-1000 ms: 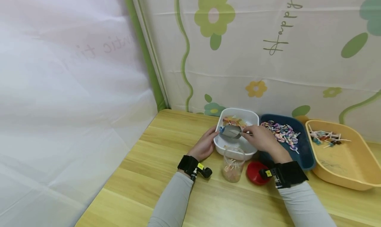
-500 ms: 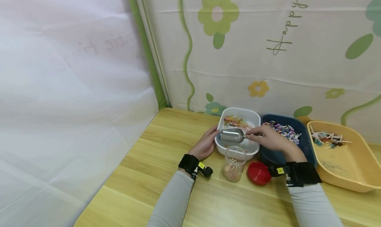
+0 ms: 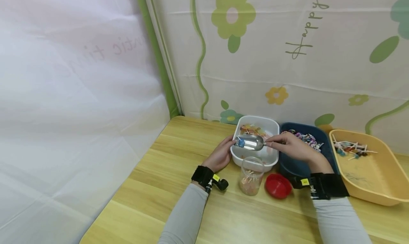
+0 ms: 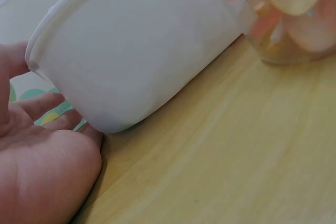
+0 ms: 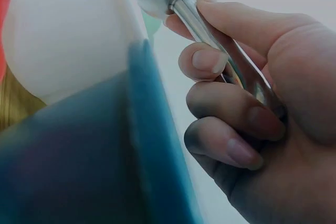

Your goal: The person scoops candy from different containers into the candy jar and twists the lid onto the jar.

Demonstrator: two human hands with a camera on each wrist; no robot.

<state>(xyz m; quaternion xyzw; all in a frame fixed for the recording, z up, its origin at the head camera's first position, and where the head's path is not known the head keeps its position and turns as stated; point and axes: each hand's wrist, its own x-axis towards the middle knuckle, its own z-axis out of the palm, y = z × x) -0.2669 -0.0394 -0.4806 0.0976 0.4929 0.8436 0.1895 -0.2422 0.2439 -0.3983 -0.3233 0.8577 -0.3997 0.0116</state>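
While the left hand [image 3: 220, 155] rests flat against the white tub [image 3: 237, 158], the right hand [image 3: 292, 146] grips the scoop [image 3: 252, 142].

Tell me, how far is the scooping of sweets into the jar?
Done: the open jar already holds some sweets, its red lid beside it. In hand: the right hand holds the metal scoop, loaded, over the white tub, which the left hand steadies. Left: emptying the scoop; the jar is not full.

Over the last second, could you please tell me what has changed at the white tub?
The right hand has lifted the metal scoop from low in the white tub to above its rim, now level, with a blue sweet at its mouth. The left hand still rests against the tub's side; jar and red lid have not moved.
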